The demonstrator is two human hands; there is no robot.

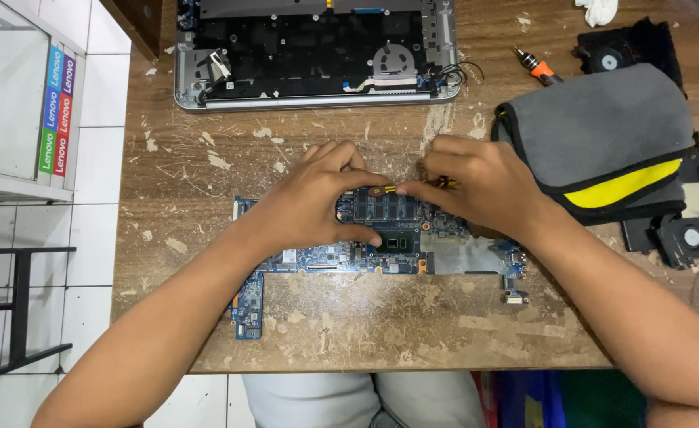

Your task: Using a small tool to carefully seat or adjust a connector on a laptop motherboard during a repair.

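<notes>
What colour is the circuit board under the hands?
Blue circuit board, with black chips, seen clearly in the head view.

Blue circuit board [318,257], grey pouch [603,131] with yellow stripe

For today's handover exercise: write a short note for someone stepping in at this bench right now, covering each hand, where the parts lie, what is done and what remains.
Left hand: rests on the blue circuit board, fingertips at its upper edge.
Right hand: pinches a small yellow-and-black part at the same edge.
The board lies flat on the worn wooden table.
Done: the board is out of the opened laptop shell lying beyond it.
Left: the pinched part is not yet released.
</notes>
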